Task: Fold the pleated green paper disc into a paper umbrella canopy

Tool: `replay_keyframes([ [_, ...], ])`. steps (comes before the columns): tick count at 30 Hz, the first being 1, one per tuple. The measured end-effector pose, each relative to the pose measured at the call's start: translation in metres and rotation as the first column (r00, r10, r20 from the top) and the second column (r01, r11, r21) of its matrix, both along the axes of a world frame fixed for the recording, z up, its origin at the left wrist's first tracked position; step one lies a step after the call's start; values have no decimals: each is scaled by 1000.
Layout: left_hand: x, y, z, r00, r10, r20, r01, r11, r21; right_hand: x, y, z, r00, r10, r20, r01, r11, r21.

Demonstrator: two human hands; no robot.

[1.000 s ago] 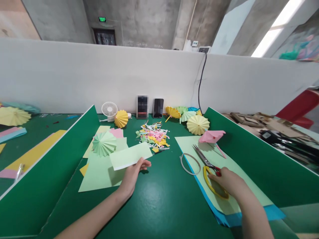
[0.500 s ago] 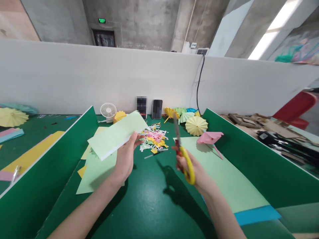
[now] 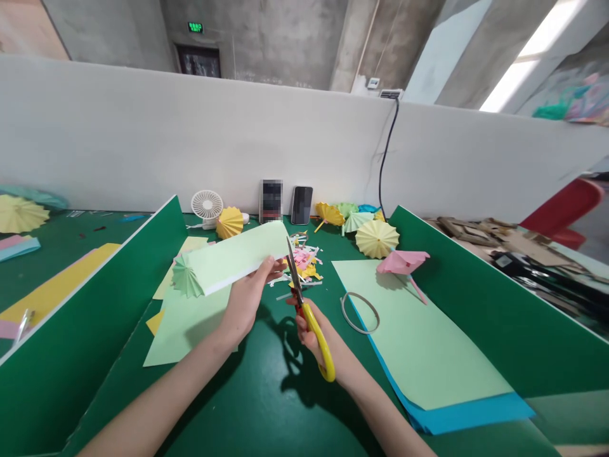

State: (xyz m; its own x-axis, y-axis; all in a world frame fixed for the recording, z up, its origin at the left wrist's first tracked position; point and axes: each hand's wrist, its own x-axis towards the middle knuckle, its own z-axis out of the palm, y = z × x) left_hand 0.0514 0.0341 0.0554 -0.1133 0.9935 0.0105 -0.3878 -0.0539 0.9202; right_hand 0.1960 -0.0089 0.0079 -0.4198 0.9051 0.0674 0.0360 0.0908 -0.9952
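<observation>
My left hand grips a folded light green paper by its lower right edge, thumb on top. The paper is held above the table, tilted up to the right. In my right hand is a pair of scissors with yellow and red handles. Its blades point up and stand at the right end of the paper; whether they touch it I cannot tell. Behind my hands lies a pile of paper scraps. A grey ring rests to the right of the scissors.
Green and blue sheets lie at right under a pink paper umbrella. Several pleated paper umbrellas stand at the back, near two phones and a white fan. Low green dividers flank the table.
My right hand has brought the scissors left to the paper's right end. The paper has turned slightly and shifted right. The grey ring now shows on the right sheets.
</observation>
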Motion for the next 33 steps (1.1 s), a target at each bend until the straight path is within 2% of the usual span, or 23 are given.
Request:
replay_keyframes([
  [8, 1, 0, -5, 996, -84, -41, 84, 996, -5, -5, 0, -3, 995, -94, 15, 93, 995, 38],
  [20, 1, -1, -6, 993, -102, -64, 101, 995, -16, -5, 1, -7, 986, -154, 58, 148, 984, 98],
  [26, 0, 0, -8, 991, -108, -83, 104, 993, -48, -5, 6, -18, 981, -193, 0, 193, 979, 59],
  [33, 0, -1, -7, 989, -114, -98, 113, 993, -12, -7, 4, -17, 978, -209, 20, 208, 978, 33],
])
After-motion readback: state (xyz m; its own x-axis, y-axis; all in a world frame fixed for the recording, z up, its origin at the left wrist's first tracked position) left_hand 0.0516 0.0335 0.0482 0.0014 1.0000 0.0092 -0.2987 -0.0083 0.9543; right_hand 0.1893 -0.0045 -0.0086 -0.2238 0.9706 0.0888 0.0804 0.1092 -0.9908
